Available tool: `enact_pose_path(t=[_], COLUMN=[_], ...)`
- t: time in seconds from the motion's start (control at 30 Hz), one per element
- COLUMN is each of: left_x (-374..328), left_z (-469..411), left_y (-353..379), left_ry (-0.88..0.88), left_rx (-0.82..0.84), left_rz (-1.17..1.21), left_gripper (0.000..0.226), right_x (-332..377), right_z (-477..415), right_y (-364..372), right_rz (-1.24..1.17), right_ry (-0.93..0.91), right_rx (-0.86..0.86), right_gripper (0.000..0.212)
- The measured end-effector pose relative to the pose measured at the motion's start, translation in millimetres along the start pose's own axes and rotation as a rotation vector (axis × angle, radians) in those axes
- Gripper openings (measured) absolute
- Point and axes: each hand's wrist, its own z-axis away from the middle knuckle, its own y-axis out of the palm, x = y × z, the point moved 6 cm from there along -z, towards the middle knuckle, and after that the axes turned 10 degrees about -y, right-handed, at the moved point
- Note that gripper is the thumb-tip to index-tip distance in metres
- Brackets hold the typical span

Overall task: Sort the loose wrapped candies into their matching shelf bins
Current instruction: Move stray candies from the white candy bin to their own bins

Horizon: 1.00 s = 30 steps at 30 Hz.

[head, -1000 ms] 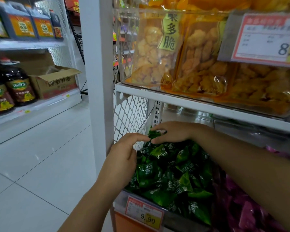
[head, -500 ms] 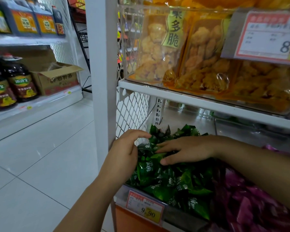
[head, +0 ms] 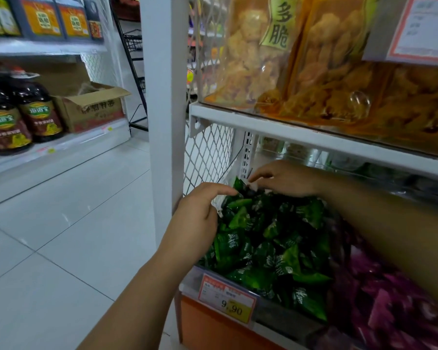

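green wrapped candies [head: 268, 238] lie heaped in a clear-fronted bin [head: 191, 276] at the left end of the lower shelf, hard against the white upright post [head: 162, 122]. the right hand [head: 286, 178] lies knuckles-up on the heap at the bin's back edge, fingertips down among the wrappers; whether it grips one i cannot tell. the left hand [head: 200, 218] sits at the bin's left edge, fingers slack, forefinger reaching to the heap's top, holding nothing. purple candies [head: 390, 299] lie just right of the green. a 9.90 price tag [head: 228, 303] hangs on the bin's front edge.
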Motion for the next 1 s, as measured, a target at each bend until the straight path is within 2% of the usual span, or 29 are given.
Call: enact_pose_path(t=[0.13, 0.33, 0.47, 0.63, 0.77, 1.0], left_x=[3.2, 3.5, 3.0, 3.8, 2.2, -15.8], left_z=[-1.2, -0.5, -0.6, -0.5, -0.3, 4.5], left_y=[1.2, 0.4, 1.0, 1.6, 1.4, -0.4], left_ry=[-0.021, -0.017, -0.03, -0.03, -0.029, 0.111], left_rx=[-0.001, -0.006, -0.017, -0.02, -0.013, -0.07], left_rz=[0.012, 0.004, -0.006, 0.008, -0.014, -0.122], left_gripper=[0.049, 0.048, 0.048, 0.049, 0.049, 0.047], right_x=[-27.6, -38.2, -36.2, -36.7, -35.1, 2.9], right_z=[-25.6, -33.6, -36.0, -35.0, -29.0, 35.8], right_y=[12.9, 20.3, 22.1, 22.9, 14.7, -14.6], right_rz=[0.127, 0.244, 0.299, 0.295, 0.245, 0.11], right_ry=[0.108, 0.173, 0.138, 0.101, 0.081, -0.028], right_rx=[0.064, 0.058, 0.049, -0.01, -0.129, -0.449], right_gripper=[0.04, 0.049, 0.032, 0.028, 0.021, 0.03])
